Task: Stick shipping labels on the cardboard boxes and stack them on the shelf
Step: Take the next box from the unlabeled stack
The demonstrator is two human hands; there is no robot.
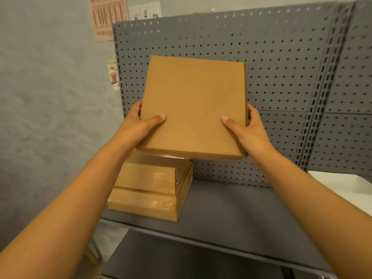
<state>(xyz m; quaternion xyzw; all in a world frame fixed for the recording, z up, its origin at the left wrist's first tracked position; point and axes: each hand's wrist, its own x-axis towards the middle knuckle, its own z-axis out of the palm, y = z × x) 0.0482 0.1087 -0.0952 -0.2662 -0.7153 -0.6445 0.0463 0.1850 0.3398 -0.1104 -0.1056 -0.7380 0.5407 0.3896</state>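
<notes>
A: What fills the view, biggest first?

B: The grey pegboard back panel (271, 63) of the rack, running from 12 o'clock across to 3 o'clock. Below it the grey shelf (231, 214) spreads from the centre toward 5 o'clock, with a lower shelf (171, 258) at 6 o'clock.

A: And the task's thing?

B: A flat cardboard box (193, 105) sits dead centre, held up in the air with its broad top face toward the camera. I see no label on that face. Its near edge hangs over a stack of two taped boxes (149, 190) resting on the shelf at 7 o'clock, against the rack's left end; whether it touches the stack I cannot tell.

A: How is each grip?

B: The left hand (138, 123) pinches the box's left edge at 9 o'clock, thumb on top, fingers wrapped under. The right hand (247, 125) does the same on the right edge at 3 o'clock.

A: Anything smaller?

B: A white surface (346, 184) at 4 o'clock, a pink coffee poster (108, 17) at 11 o'clock on the wall, and a small drink card (113, 74) beside the rack's left post.
</notes>
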